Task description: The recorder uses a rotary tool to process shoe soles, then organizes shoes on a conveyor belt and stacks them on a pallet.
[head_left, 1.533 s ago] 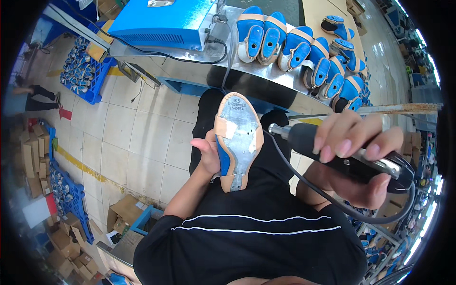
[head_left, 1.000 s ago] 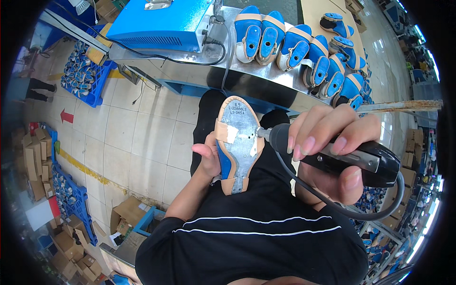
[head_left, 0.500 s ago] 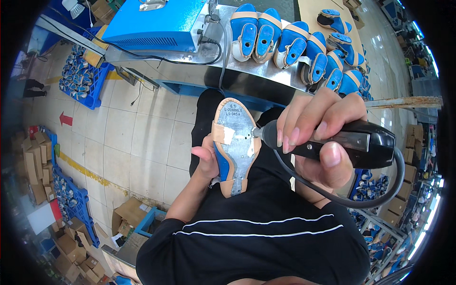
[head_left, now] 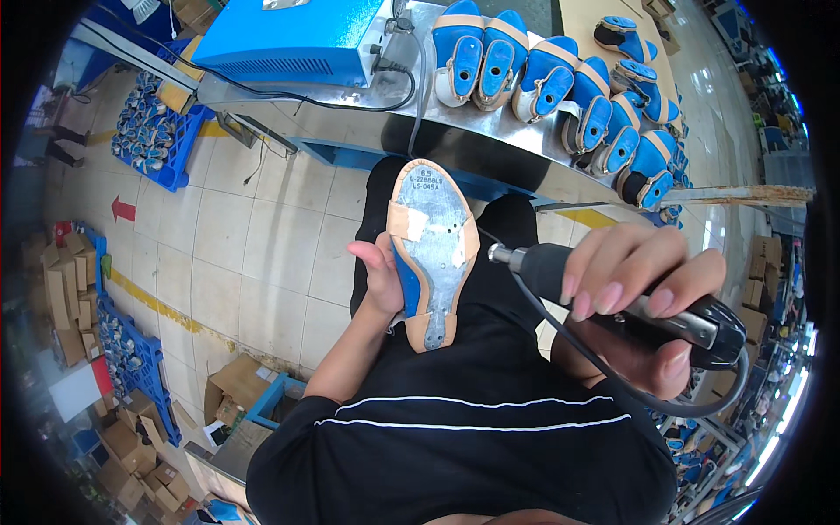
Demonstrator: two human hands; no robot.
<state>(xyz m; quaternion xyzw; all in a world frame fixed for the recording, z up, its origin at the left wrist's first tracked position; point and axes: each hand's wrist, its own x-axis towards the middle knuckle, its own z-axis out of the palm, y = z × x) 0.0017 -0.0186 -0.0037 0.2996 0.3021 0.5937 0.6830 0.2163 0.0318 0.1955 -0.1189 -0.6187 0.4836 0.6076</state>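
Note:
My left hand (head_left: pixel 381 276) holds an unfinished shoe (head_left: pixel 442 241) upside down over my lap, thumb out to the left and the other fingers hidden behind it. The shoe's grey sole side faces up, toe pointing away, with beige edging, a pale patch and blue lining at its left. Small dark holes show in the middle of the sole. My right hand (head_left: pixel 643 276) is wrapped round a black corded power tool (head_left: pixel 544 265) with a metal tip. That tip points left at the shoe and stands a little apart from its right edge. The tool's cord loops beneath my hand.
Ahead is a metal-topped workbench (head_left: pixel 490 122) carrying a blue machine (head_left: pixel 289 52) and several blue-and-beige shoes (head_left: pixel 542 79). A rusty bar (head_left: pixel 735 194) juts in at the right. Blue pallets (head_left: pixel 179 157) of shoes and cardboard boxes (head_left: pixel 66 289) stand on the left floor.
The power tool has drawn back to the right and slightly down, so its tip is off the shoe's edge. The shoe has shifted slightly up, still in my left hand.

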